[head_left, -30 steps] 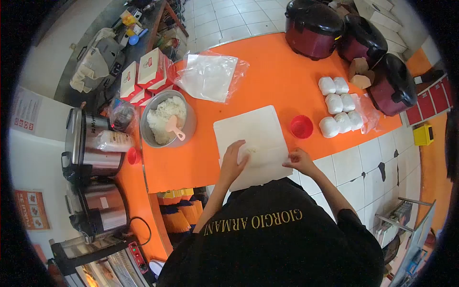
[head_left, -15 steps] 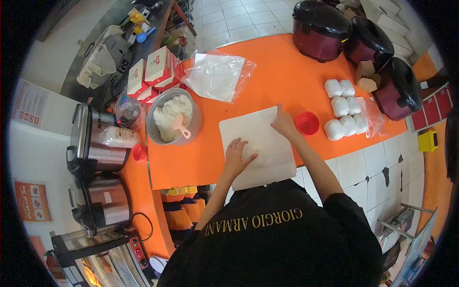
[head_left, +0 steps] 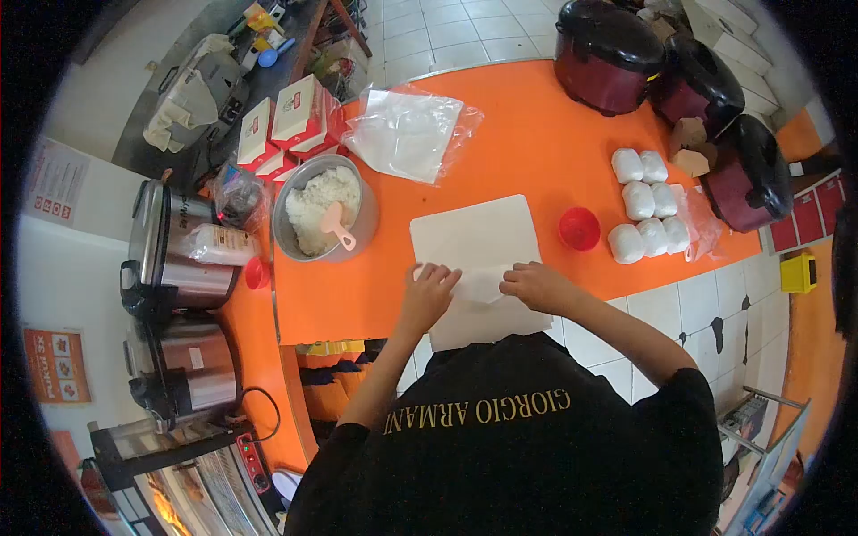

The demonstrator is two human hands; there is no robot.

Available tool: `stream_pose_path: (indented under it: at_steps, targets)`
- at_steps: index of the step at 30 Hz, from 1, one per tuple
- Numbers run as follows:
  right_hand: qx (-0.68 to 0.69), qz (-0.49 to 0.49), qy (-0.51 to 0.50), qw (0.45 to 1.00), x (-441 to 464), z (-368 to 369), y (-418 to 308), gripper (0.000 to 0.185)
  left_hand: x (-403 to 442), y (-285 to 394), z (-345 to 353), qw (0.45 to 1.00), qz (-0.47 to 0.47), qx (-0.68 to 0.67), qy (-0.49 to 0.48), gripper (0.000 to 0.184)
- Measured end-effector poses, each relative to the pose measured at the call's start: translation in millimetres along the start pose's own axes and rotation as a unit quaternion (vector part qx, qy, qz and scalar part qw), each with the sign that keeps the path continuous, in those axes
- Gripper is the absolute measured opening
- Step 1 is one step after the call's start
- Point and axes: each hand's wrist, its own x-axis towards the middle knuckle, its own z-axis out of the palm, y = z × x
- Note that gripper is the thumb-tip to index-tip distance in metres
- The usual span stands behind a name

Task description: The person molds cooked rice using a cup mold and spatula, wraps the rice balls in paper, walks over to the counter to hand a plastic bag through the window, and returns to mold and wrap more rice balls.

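Two bare hands are working over white paper [head_left: 474,223], which is lying on the orange bench [head_left: 518,116] before a person in a black shirt [head_left: 500,464]. The left hand [head_left: 432,297] is resting at the paper's left side, its fingers bending and standing slightly apart; whether they are pinching it, one cannot tell. The right hand [head_left: 538,288] is pinching the right end of a folded flap [head_left: 481,284], its fingers pressing together. To the left, one pot [head_left: 365,223] is holding white rice [head_left: 317,201], with one pink scoop [head_left: 334,223] leaning in it. Beyond the pot, at least four boxes [head_left: 298,114] — red and white — are standing grouped, and one clear bag [head_left: 407,134] is lying near them. One red cup [head_left: 579,230] is standing right of the paper; a second cup [head_left: 257,272] is standing left of the pot. Seven white bundles [head_left: 638,201] are sitting in three rows — two, two and three — near three dark red cookers [head_left: 608,67]. Two silver cookers [head_left: 198,362] are standing at far left.
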Motion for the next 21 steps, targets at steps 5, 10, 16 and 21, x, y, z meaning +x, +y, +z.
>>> stream_pose_path:
  at_steps: [5, 10, 16, 21]
  targets:
    - [-0.111, -0.056, 0.016, 0.992, -10, 13, 2, 0.007, -21, -5, 17, 0.992, 0.11, -0.035, -0.042, 0.02]
    - [-0.094, -0.062, 0.053, 0.992, -12, 42, 12, 0.012, -26, 2, 30, 0.978, 0.059, -0.199, -0.023, 0.02]
    - [-0.039, -0.046, 0.096, 0.994, -22, 40, 7, 0.023, -39, 4, 40, 0.972, 0.042, -0.231, -0.026, 0.02]
    - [0.016, 0.035, 0.054, 0.998, -14, 47, 19, 0.023, -34, -16, 57, 0.945, -0.028, -0.32, -0.062, 0.02]
